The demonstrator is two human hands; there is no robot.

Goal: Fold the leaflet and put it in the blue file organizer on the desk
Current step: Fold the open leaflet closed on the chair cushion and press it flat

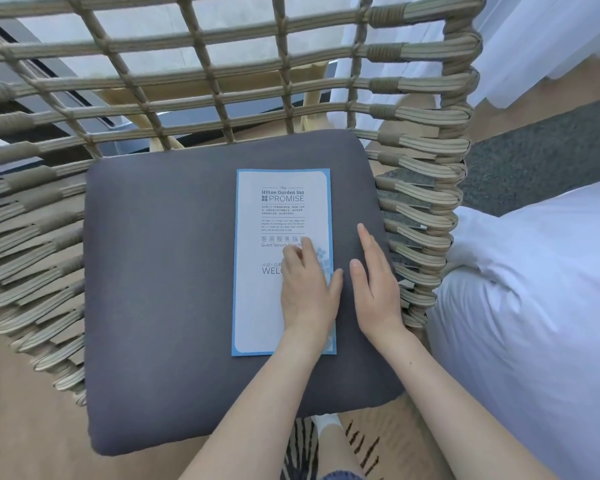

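Note:
A tall, narrow leaflet (271, 230) with a light blue border and printed text lies flat, folded shut, on the dark grey seat cushion (160, 289) of a woven chair. My left hand (309, 289) rests palm down on the leaflet's lower right part, fingers pressing the paper near its right edge. My right hand (374, 278) lies flat on the cushion just right of the leaflet, fingers extended, holding nothing. The blue file organizer and the desk are not in view.
The chair's woven rope back (201, 81) and right armrest (423, 216) wall in the cushion. A white bed cover (534, 323) bulges at the right. Wooden floor and a striped rug (302, 448) lie below the chair's front edge.

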